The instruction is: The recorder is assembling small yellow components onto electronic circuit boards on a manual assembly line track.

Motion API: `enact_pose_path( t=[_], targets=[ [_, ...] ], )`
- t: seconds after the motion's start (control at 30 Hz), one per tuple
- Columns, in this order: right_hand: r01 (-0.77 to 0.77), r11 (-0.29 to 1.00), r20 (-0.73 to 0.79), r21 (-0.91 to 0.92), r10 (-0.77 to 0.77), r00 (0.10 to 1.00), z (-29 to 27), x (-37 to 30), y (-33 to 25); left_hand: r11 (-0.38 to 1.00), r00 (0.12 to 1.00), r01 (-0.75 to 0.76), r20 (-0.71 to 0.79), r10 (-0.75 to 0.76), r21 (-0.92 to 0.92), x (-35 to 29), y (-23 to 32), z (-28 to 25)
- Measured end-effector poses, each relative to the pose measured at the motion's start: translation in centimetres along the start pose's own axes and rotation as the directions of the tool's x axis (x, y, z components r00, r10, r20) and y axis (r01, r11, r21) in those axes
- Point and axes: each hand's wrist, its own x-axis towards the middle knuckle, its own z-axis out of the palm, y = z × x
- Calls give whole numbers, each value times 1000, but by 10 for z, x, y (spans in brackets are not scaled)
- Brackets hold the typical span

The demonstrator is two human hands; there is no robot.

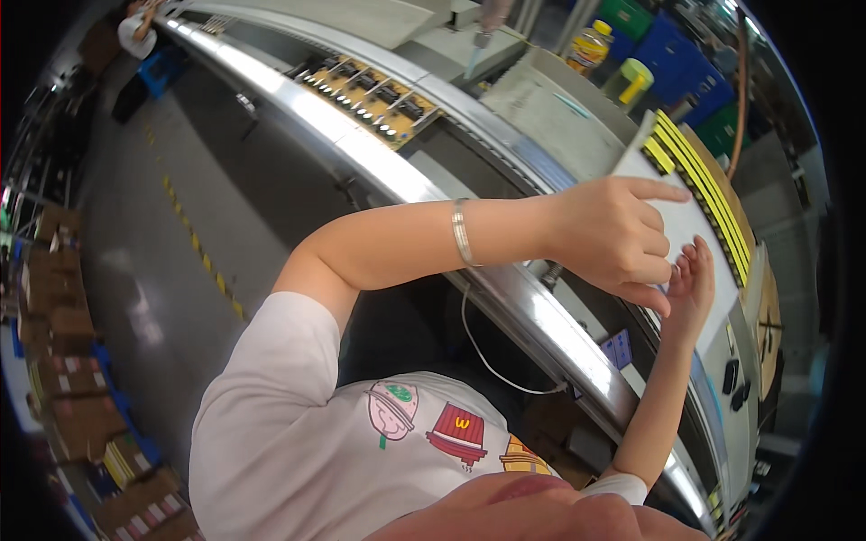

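the long conveyor line (424, 185) sweeps across the view from upper left down to lower right, its bright metal rail bending with the lens, and beside it runs the grey floor (180, 207) with a dashed yellow stripe. stacked along the left edge sit open cardboard boxes (68, 397), packed with small cartons, though what is in those cartons is too small to tell. up top right there are blue crates (677, 59) and a green crate (627, 13); their contents are hidden from this angle. on the line, a brown circuit board panel (370, 95) rides along, studded with dark components and silver capacitors. now the action: a flat white panel (686, 225) lies on the line at right, just beside a black tray with yellow strips (708, 194). the left hand (613, 239) reaches across, index finger stretched out over the panel's top edge, the other fingers curled and the thumb tucked below, pinching the panel's near edge. the right hand (690, 284) comes up from below, fingers straight and together, tips pressed flat against the panel, not gripping. a silver bracelet (462, 233) circles the left wrist. further back stand an orange drink bottle (588, 45) and a yellow-lidded green cup (630, 83), what's in the cup out of sight
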Motion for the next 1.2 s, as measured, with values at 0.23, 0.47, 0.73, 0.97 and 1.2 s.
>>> enact_pose_path(
  t=[0.23, 0.47, 0.73, 0.97, 1.2],
  targets=[
    [56, 996, 103, -68, -49, 993, -2, 5, -2, 855, 885, 358, -430, -182, 374, -70, -52, -142],
    [180, 967, 84, -182, -168, 982, -8, 7, -7, 76, 461, 823, -586, -666, 563, -223, -117, -271],
    [329, 605, 94, -725, -387, 918, -15, 36, -52, -38, 222, 791, -345, -912, 611, -245, -108, -285],
    [410, 331, 331, -850, -268, 905, 19, 54, -30, -9, 232, 814, -340, -911, 581, -214, -90, -286],
    [555, 41, 496, -831, -399, 771, 86, 92, -13, 92, 255, 842, -242, -936, 531, -186, -71, -294]
  ],
)
